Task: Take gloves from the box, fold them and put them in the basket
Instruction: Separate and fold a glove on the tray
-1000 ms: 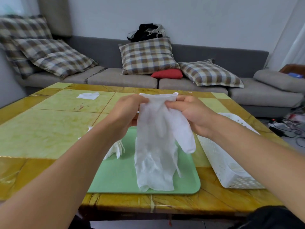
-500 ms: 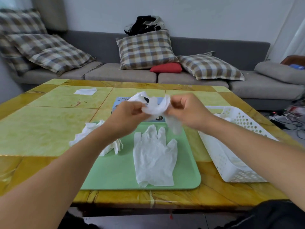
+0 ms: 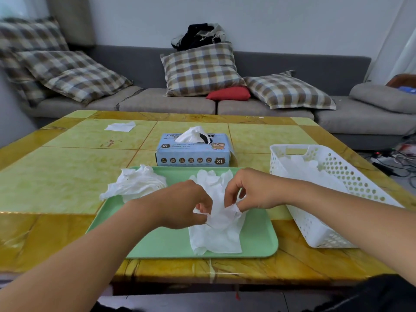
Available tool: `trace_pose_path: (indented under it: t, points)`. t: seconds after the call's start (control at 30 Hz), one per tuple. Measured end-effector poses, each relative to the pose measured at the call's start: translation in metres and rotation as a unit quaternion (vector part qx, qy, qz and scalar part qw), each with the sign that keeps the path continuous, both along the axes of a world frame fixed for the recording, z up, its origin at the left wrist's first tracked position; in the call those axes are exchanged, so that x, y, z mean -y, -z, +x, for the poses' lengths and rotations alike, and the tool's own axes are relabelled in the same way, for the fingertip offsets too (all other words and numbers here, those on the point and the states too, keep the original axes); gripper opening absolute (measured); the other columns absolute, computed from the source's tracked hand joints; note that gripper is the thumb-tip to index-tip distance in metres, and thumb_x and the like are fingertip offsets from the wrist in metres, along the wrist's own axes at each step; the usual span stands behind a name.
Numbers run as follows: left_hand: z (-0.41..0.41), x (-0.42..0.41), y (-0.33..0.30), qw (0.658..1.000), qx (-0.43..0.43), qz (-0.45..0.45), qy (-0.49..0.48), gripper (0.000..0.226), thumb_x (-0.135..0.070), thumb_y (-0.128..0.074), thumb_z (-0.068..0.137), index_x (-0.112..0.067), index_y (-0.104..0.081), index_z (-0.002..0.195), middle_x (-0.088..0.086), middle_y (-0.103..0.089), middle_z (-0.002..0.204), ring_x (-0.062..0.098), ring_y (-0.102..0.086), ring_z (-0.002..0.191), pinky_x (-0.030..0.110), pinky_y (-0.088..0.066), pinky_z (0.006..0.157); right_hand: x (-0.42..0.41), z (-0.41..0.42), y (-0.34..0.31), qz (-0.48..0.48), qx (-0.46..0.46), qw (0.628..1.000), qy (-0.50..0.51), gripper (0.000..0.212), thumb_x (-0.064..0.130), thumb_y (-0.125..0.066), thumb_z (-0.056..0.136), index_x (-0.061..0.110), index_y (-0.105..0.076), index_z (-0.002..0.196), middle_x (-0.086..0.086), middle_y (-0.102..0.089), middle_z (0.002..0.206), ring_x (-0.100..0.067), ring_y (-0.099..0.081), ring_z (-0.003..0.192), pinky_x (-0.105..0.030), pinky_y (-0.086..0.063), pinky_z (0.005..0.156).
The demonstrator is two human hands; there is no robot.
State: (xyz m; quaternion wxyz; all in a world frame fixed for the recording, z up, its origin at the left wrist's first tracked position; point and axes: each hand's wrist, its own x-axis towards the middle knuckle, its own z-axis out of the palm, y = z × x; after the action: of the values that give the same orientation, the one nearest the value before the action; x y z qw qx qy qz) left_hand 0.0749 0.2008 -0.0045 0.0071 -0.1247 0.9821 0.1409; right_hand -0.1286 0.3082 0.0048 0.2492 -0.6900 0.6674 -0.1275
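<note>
— Both hands, what do they hold?
— Left hand (image 3: pixel 180 204) and right hand (image 3: pixel 252 192) each pinch the same crumpled glove (image 3: pixel 221 216), over a flat glove (image 3: pixel 215 240) on the tray (image 3: pixel 162 244).
— How will it feel?
— Light, thin, floppy, I think. Hold it by the cuff corners.
— Then?
— The basket (image 3: pixel 315 235) is just right of the tray.

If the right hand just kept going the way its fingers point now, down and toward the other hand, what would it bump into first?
Probably the white glove it already pinches, lying on the green tray, and beyond that the left hand's fingers. Depth is hard to judge here.
</note>
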Motion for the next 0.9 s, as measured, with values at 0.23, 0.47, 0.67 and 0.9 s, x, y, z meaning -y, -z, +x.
trace_pose_path:
  t: [0.23,0.47,0.67,0.9]
  points:
    - [-0.001,-0.008,0.007,0.996,0.078,0.012,0.03,0.012,-0.031,-0.068,0.087,-0.025,-0.076,0.094,-0.012,-0.073,0.09,0.004,-0.062,0.088,0.032,-0.053,0.087,0.0,0.012,0.006,0.041,-0.074,0.994,-0.067,0.021,0.006,-0.074,0.08,0.019,-0.08,0.096,0.016,-0.071,0.078,0.001,-0.06,0.067,-0.017,-0.05,0.065]
    - [0.005,-0.002,0.006,0.996,0.078,0.033,0.026,0.023,-0.048,-0.07,0.088,-0.025,-0.073,0.084,-0.011,-0.073,0.088,0.003,-0.065,0.086,0.026,-0.053,0.084,0.001,0.018,0.008,0.035,-0.087,0.993,-0.066,0.014,0.013,-0.07,0.084,0.014,-0.078,0.096,0.003,-0.076,0.088,-0.011,-0.07,0.083,-0.033,-0.057,0.078]
    - [0.01,0.001,0.008,0.997,0.068,0.032,0.024,0.031,-0.052,-0.066,0.09,-0.023,-0.075,0.094,-0.012,-0.073,0.094,0.002,-0.065,0.089,0.023,-0.051,0.082,-0.007,0.019,0.002,0.062,-0.088,0.989,-0.097,0.011,0.025,-0.072,0.091,0.016,-0.078,0.091,0.01,-0.076,0.085,-0.004,-0.069,0.08,-0.035,-0.058,0.081]
    - [0.021,0.004,0.007,0.995,0.084,0.032,0.049,0.017,-0.042,-0.072,0.089,-0.031,-0.074,0.101,-0.02,-0.07,0.104,-0.011,-0.057,0.096,0.017,-0.045,0.089,-0.016,0.021,-0.001,0.084,-0.135,0.981,-0.113,0.018,0.03,-0.078,0.083,0.022,-0.076,0.099,0.012,-0.073,0.098,0.005,-0.065,0.095,-0.029,-0.057,0.086]
